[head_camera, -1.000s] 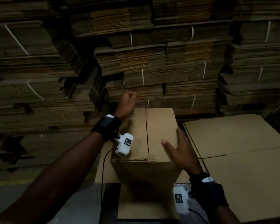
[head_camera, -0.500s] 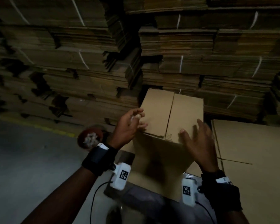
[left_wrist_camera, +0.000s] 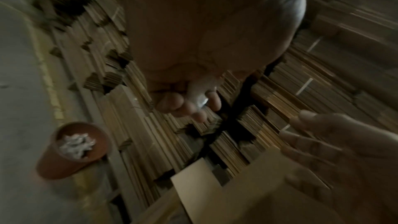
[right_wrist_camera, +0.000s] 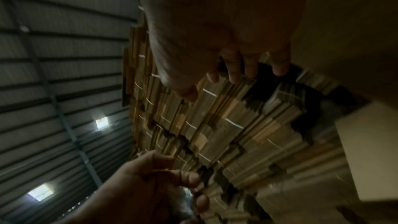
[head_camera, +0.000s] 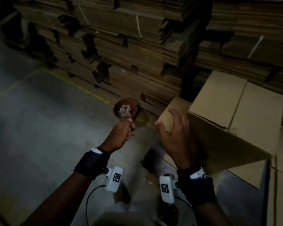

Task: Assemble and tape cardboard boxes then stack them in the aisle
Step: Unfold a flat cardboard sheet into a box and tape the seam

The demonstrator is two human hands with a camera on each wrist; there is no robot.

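grey floor (head_camera: pixel 39 128) fills the left, cardboard stacks (head_camera: pixel 137 46) fill the top. left hand (head_camera: pixel 121 134) pinches a clear wad (left_wrist_camera: pixel 199 98) above a pot (head_camera: pixel 125 110). right hand (head_camera: pixel 175 136), fingers spread, presses the box (head_camera: pixel 235 115) at right.

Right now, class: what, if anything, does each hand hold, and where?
Left hand pinches a crumpled clear scrap between thumb and fingertips. Right hand holds nothing; its open fingers rest against the cardboard box.

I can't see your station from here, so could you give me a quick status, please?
Left hand pinches a shiny scrap near the brown cup. Right hand open on the cardboard box, flaps untaped. Nothing blocking.
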